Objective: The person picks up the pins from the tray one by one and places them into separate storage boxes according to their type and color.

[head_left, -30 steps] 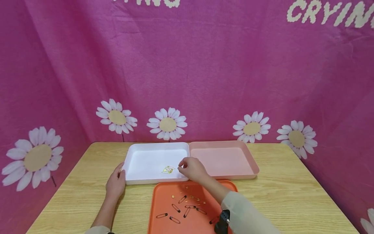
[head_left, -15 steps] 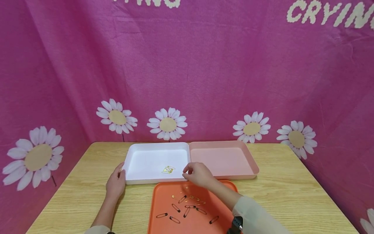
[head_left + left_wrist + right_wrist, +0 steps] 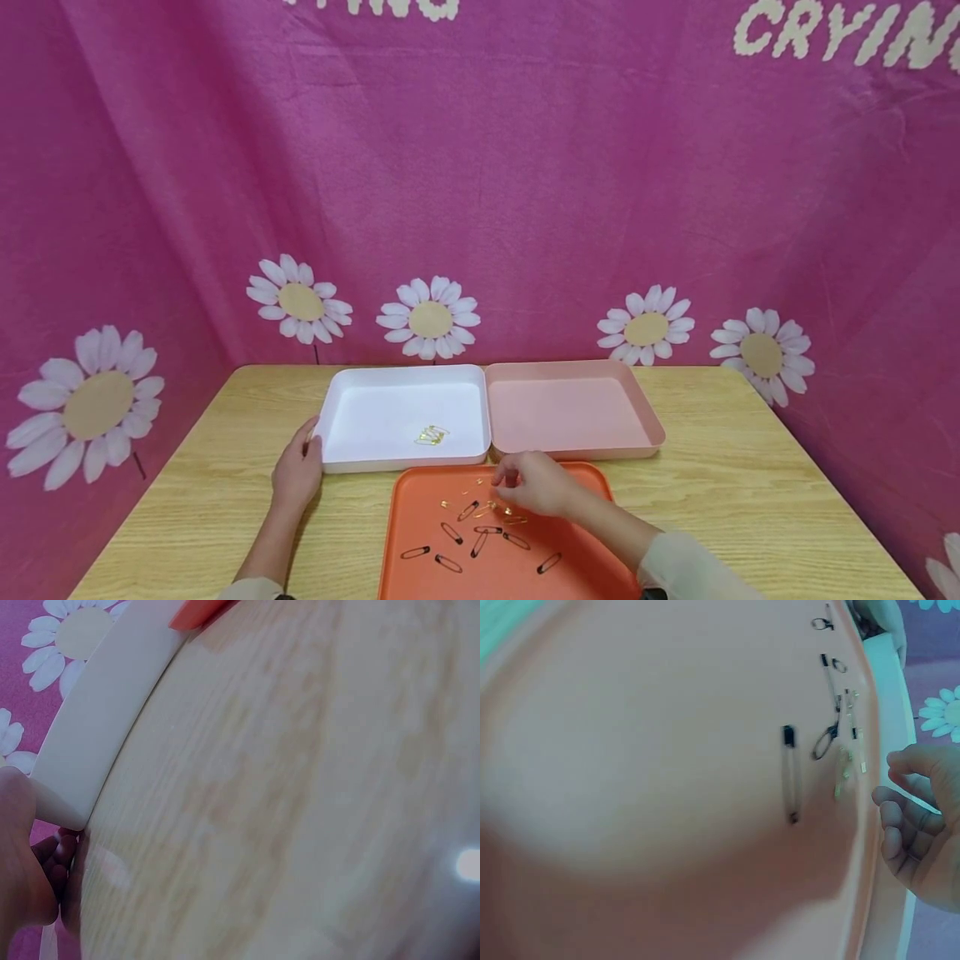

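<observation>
My left hand holds the left side of a white tray. Its curled fingers show at the tray's corner in the left wrist view. A small pile of gold safety pins lies inside that tray. Over the far part of an orange tray hovers my right hand, fingers loosely bent, nothing visible between them. Gold safety pins lie just below its fingertips. Several black safety pins are scattered nearer to me; one black pin shows large in the right wrist view.
A pink tray stands against the white tray's right side. Both sit at the back of a wooden table, directly behind the orange tray. A magenta cloth with daisies hangs behind and at both sides.
My right hand has moved from above the white tray's right end back toward me, over the orange tray's gold safety pins. The left hand has stayed at the white tray.
</observation>
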Available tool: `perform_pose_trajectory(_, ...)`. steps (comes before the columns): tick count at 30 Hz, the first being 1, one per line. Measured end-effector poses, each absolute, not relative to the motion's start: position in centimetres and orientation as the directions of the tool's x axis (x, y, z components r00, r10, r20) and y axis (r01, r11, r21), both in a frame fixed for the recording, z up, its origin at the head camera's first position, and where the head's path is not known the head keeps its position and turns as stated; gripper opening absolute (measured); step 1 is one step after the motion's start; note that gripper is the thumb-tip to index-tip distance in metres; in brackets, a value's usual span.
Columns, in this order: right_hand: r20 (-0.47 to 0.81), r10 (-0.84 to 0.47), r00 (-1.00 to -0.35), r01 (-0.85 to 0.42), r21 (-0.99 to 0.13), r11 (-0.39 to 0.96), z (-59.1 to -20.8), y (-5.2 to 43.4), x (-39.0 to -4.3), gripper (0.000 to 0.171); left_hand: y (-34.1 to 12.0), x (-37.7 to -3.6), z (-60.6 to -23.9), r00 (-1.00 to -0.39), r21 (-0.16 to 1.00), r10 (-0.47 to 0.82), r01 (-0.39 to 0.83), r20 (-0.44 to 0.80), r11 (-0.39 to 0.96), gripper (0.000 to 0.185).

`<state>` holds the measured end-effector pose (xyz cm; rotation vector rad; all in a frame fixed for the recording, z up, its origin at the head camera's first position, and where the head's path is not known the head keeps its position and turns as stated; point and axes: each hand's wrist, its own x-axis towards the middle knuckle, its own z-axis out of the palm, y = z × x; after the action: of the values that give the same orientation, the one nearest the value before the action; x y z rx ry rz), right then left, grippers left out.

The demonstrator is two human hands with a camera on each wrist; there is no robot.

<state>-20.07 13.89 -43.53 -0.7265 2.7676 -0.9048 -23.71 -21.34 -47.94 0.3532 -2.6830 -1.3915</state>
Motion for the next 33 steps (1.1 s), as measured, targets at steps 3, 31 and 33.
perform_pose_trajectory(3,-0.007,-0.505,-0.863,-0.403,-0.592,0.698,-44.1,14.7,-19.6,0.005,-21.2,-23.8,-47.8,-0.969,0.815,-0.246,-0.159,-0.020,0.557,0.049)
perform_pose_trajectory(31,0.011,-0.585,-0.811,-0.553,-0.344,0.759,-44.4,16.7,-17.4,0.005,-21.3,-23.7,-47.8,-0.968,0.821,-0.250,-0.173,-0.038,0.545,0.050)
perform_pose_trajectory(33,0.033,-0.600,-0.800,-0.579,-0.309,0.755,-44.4,16.6,-17.4,0.004,-21.3,-23.8,-47.7,-0.967,0.821,-0.250,-0.175,-0.040,0.543,0.050)
